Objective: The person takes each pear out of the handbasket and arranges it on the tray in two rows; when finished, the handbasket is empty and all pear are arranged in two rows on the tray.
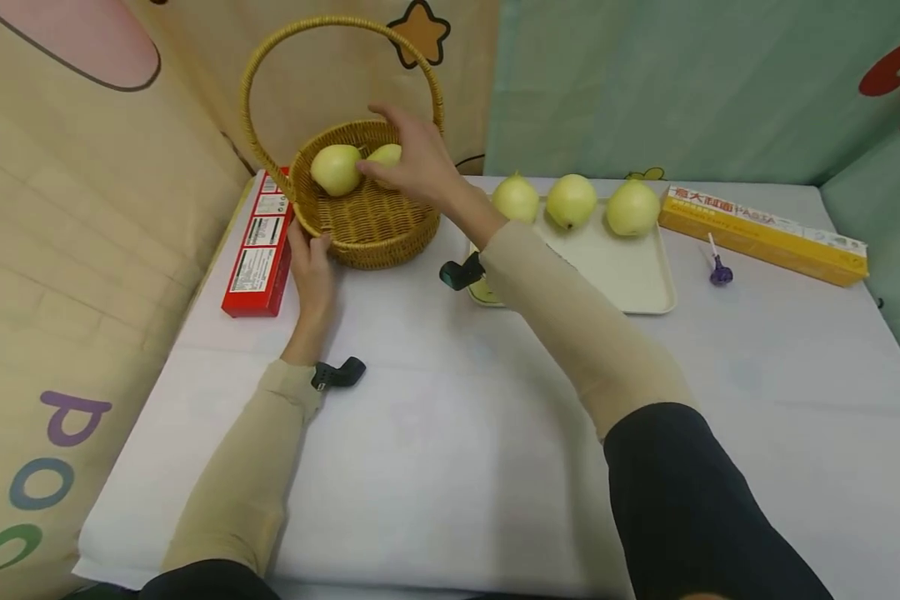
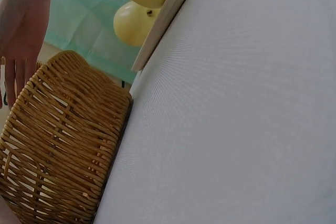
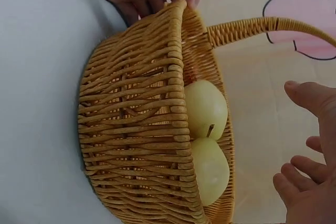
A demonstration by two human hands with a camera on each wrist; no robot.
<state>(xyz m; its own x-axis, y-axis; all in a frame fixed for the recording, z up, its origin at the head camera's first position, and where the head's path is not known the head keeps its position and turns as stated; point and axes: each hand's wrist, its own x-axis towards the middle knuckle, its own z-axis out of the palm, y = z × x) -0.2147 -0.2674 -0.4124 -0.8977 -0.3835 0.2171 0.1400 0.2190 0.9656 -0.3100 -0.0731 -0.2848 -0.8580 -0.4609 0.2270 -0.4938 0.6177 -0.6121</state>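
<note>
A woven wicker basket with a tall arched handle stands at the back left of the table. Two pale yellow-green pears lie inside it, one pear at the left and another pear partly hidden by my right hand in the head view. My left hand grips the basket's near left side at the rim. Above the basket hovers my right hand, fingers spread and holding nothing. On a cream tray to the right sit several more pears, one mostly covered by my right wrist.
Left of the basket lies a red box, close to my left hand. A yellow pasta box lies at the back right, with a purple-wrapped lollipop in front of it. Curtains stand behind the table.
</note>
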